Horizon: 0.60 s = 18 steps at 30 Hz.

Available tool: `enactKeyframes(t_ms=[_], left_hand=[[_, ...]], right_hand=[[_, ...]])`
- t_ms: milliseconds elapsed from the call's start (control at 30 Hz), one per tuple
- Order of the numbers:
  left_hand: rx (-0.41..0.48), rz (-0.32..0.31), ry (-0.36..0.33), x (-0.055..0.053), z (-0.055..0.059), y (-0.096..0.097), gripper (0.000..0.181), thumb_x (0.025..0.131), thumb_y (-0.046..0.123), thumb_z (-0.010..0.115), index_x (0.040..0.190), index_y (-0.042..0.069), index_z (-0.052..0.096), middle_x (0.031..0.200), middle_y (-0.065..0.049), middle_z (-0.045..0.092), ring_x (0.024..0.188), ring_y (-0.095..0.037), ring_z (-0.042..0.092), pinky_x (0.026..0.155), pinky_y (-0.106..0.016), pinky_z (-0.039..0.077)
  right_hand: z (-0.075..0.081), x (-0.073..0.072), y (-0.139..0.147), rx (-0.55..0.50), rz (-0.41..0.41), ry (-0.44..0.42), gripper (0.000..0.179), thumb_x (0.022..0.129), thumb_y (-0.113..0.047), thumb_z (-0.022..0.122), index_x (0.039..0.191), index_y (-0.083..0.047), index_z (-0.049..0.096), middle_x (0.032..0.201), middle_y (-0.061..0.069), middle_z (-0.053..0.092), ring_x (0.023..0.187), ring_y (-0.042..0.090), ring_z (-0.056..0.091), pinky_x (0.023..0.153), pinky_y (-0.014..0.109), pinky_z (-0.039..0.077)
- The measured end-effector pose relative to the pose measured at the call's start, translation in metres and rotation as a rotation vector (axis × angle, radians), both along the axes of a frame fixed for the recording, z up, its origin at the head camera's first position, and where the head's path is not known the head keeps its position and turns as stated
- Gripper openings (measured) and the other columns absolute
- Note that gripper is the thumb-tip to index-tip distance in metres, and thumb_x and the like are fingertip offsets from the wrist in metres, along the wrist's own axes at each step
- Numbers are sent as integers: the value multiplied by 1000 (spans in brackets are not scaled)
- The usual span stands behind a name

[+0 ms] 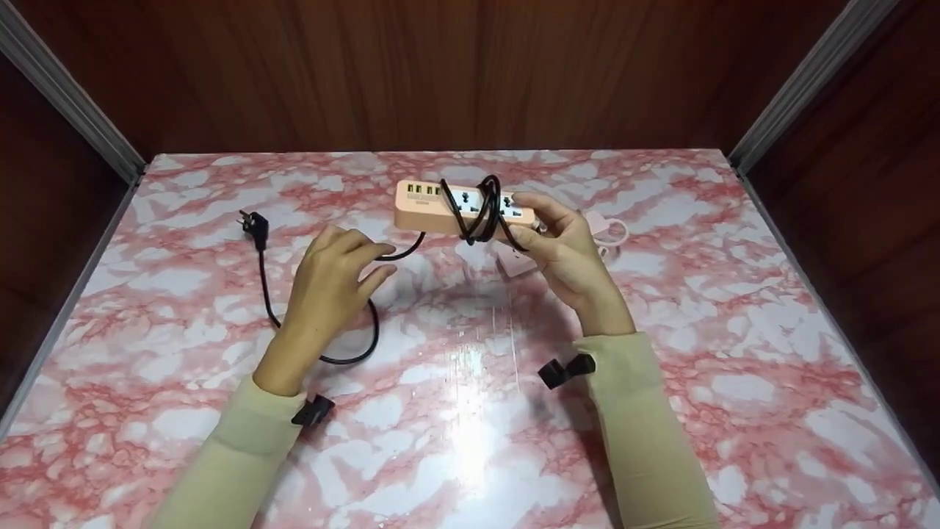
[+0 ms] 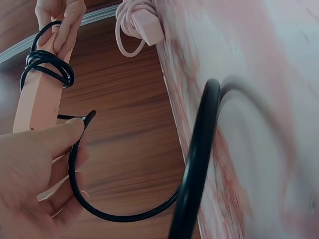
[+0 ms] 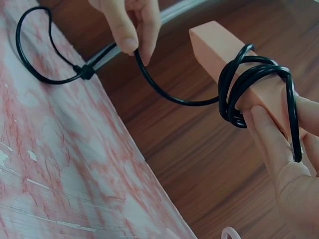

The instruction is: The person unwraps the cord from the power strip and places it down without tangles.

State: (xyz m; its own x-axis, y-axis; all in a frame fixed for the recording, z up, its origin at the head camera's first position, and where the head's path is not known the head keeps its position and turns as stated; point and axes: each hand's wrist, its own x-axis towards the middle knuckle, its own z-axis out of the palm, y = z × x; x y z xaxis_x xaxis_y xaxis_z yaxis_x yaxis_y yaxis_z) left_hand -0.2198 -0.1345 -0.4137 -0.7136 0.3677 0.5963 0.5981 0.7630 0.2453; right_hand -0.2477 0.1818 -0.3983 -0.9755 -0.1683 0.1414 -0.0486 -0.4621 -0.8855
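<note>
A peach power strip (image 1: 422,214) with several sockets and USB ports is held up above the table. My right hand (image 1: 569,253) grips its right end, thumb below and fingers above. A black cord (image 3: 174,102) is wound in several loops around the strip's right half. In the right wrist view, my left hand (image 3: 132,30) pinches the free run of that cord between thumb and fingers, left of the strip. From there the cord drops in a loop on the table and ends at a black plug (image 1: 255,229) at the left.
Behind and below my right hand lies a pink block (image 2: 148,26) with a coiled pink cord (image 2: 130,15), partly hidden in the head view. The marbled table (image 1: 734,308) is bordered by dark wood panels (image 1: 470,81) at the back and sides.
</note>
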Motion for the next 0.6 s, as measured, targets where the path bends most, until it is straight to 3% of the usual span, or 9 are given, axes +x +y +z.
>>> enactKeyframes(t_ms=[233,600], left_hand=[[10,28,-12,1,0,1,10,96,18,81,101,11,84,89,-4,72,85,-30,58,76,-41,49],[49,-7,-53,-1,0,-2,11,95,16,82,101,8,85,88,-6,71,81,-29,58,75,-40,47]], right_hand=[[-1,-1,-1,4,5,-10,43,92,22,61,115,-12,77,125,15,60,97,21,69,87,27,60],[-2,-1,-2,3,12,-18,43,93,22,61,114,-13,77,126,16,59,99,22,70,90,28,60]])
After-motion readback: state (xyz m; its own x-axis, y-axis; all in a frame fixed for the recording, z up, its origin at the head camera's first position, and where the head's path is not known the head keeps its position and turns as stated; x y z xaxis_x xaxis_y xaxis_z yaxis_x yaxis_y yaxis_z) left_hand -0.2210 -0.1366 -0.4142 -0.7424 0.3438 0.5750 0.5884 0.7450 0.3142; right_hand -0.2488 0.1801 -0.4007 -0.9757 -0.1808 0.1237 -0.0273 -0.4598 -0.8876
